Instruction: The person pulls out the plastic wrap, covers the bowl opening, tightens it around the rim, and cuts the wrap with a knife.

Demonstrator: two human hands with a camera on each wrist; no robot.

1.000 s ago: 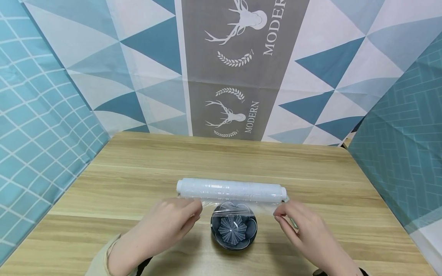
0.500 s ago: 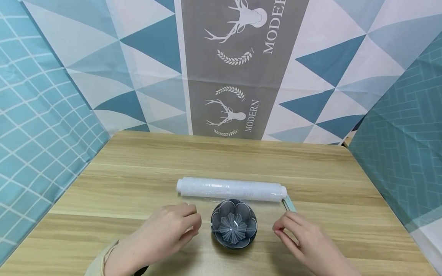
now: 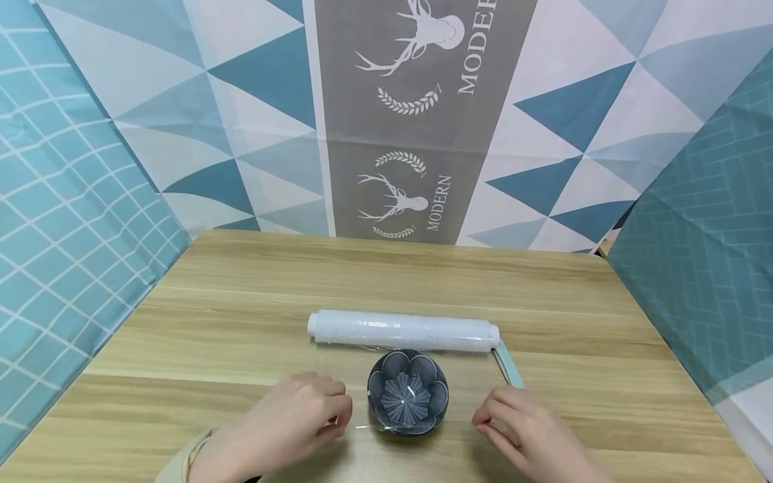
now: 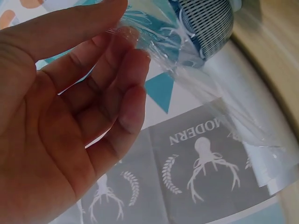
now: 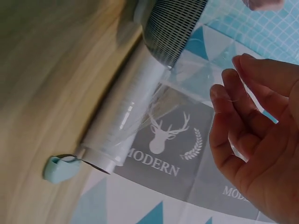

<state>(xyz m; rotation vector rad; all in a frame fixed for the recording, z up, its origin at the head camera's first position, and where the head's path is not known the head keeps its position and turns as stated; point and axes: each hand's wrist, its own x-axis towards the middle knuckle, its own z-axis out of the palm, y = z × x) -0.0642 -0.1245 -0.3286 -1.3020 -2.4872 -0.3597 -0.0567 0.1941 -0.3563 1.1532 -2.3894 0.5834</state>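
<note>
A dark blue-grey bowl (image 3: 407,396) with a petal pattern stands on the table in the head view. Behind it lies a white roll of plastic wrap (image 3: 403,331), and clear film (image 4: 212,95) runs from the roll over the bowl towards the person. My left hand (image 3: 302,419), left of the bowl, pinches one corner of the film between thumb and fingers. On the other side, my right hand (image 3: 528,429) pinches the opposite corner. The film's front edge crosses near the bowl's near rim. Both wrist views show the film stretching from the fingertips past the bowl's ribbed outside.
A mint-green item (image 3: 510,367) lies by the roll's right end, close to my right hand. The wooden table (image 3: 253,268) reaches back to a patterned cloth (image 3: 395,127), with blue tiled-print cloths (image 3: 66,201) at the sides.
Both hands have moved towards the person, drawing the film's front edge from the bowl's far half to near its front rim. More of the mint-green item shows. Roll and bowl stay nearly in place.
</note>
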